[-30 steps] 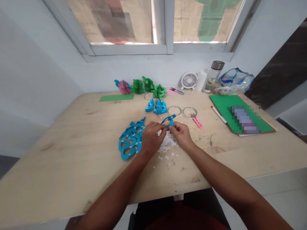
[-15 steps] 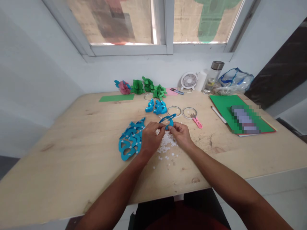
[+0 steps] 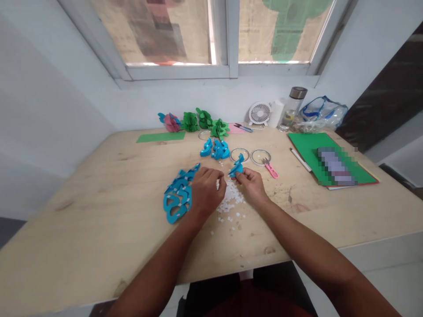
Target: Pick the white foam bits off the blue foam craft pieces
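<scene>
My right hand pinches a small blue paper cut-out and holds it just above the wooden table. My left hand rests beside it with fingers curled; what its fingertips hold, if anything, is hidden. A fanned stack of blue cut-outs with white tabs lies right of nothing but the left hand's thumb side, touching its left edge. Between the hands lies a scatter of small white paper scraps.
Farther back are folded blue pieces, two tape rings, pink snips, green and pink paper flowers, a green strip, a small fan, a bottle, a plastic bag and green sheets.
The left hand has let go of the blue cut-out and drawn back a little. The right hand alone now holds the piece, which stands more upright.
</scene>
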`<state>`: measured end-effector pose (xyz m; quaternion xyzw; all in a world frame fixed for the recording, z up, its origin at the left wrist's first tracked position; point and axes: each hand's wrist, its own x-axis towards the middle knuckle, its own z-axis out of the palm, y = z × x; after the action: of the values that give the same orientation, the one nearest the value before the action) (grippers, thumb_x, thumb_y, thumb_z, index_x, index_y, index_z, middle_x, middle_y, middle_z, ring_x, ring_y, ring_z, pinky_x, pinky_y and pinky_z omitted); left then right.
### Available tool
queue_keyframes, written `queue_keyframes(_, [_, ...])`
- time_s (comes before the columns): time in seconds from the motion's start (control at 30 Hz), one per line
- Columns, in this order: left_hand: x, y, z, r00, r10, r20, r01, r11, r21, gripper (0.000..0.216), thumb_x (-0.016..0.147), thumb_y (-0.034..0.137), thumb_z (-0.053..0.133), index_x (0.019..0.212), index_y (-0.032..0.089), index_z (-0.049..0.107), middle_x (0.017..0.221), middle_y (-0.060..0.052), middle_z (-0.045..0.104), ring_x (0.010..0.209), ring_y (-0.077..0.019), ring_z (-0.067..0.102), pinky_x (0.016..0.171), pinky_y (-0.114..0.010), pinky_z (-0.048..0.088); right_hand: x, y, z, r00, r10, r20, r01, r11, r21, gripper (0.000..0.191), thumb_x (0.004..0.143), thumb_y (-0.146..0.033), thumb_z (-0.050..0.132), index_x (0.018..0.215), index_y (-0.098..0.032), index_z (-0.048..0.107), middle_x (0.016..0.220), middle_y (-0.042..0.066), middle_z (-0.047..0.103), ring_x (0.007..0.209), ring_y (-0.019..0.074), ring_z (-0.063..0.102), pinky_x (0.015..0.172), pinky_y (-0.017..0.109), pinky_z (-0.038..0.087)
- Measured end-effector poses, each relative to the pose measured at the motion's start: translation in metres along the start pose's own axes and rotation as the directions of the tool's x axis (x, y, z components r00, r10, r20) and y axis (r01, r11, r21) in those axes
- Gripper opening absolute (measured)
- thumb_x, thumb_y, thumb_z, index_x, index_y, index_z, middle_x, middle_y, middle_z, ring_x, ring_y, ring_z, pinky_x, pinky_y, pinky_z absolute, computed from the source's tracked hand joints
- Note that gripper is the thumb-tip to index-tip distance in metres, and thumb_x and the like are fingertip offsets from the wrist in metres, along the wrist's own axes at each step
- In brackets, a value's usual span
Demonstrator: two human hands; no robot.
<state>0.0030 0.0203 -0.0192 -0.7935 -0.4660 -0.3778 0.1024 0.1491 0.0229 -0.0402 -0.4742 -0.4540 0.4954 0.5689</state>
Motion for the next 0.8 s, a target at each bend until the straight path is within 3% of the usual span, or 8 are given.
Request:
queue_keyframes(0.13, [0.000, -0.007, 0.004, 0.997, -0.035, 0.065, 0.034, 0.999, 0.018, 0.017, 0.080, 0.020, 0.049, 0.067, 0.018, 0.059, 0.066, -0.007, 0.064, 0.071, -0.0235, 0.057, 0.070, -0.035, 0.043, -0.001, -0.001, 0.001, 1.000, 0.009, 0.006, -0.009, 1.000, 0.029, 0.023, 0.070, -0.037, 0.064, 0.061, -0.016, 0.062, 0.056, 0.000, 0.059, 0.051, 0.0101, 0.048, 0.049, 0.022, 0.035])
queue_keyframes(0.27, [0.000, -0.004, 0.005, 0.997, -0.072, 0.037, 0.076, 0.990, -0.121, 0.012, 0.080, 0.019, 0.051, 0.081, 0.018, 0.063, 0.075, -0.006, 0.067, 0.075, -0.0210, 0.059, 0.072, -0.033, 0.044, -0.002, -0.001, 0.001, 1.000, 0.013, 0.004, -0.013, 1.000, 0.020, 0.025, 0.070, -0.039, 0.064, 0.062, -0.016, 0.062, 0.055, 0.000, 0.058, 0.050, 0.0102, 0.048, 0.048, 0.022, 0.035])
queue_keyframes(0.4, [-0.001, 0.003, 0.005, 0.997, -0.075, -0.012, 0.070, 0.972, -0.224, 0.011, 0.080, 0.026, 0.056, 0.077, 0.018, 0.063, 0.071, -0.004, 0.065, 0.073, -0.0193, 0.059, 0.070, -0.031, 0.044, -0.002, 0.001, 0.001, 1.000, 0.008, -0.001, -0.008, 1.000, -0.005, 0.026, 0.071, -0.039, 0.063, 0.059, -0.016, 0.058, 0.050, -0.003, 0.053, 0.046, 0.0088, 0.043, 0.045, 0.021, 0.031])
queue_keyframes(0.8, [-0.001, 0.003, 0.006, 0.986, -0.169, 0.008, 0.164, 0.945, -0.283, 0.005, 0.076, 0.022, 0.060, 0.072, 0.019, 0.061, 0.070, -0.002, 0.065, 0.070, -0.0177, 0.060, 0.068, -0.030, 0.045, -0.003, 0.004, 0.002, 0.997, -0.012, 0.070, 0.013, 1.000, -0.011, 0.021, 0.072, -0.036, 0.062, 0.062, -0.018, 0.060, 0.055, -0.001, 0.055, 0.054, 0.0114, 0.047, 0.050, 0.023, 0.034])
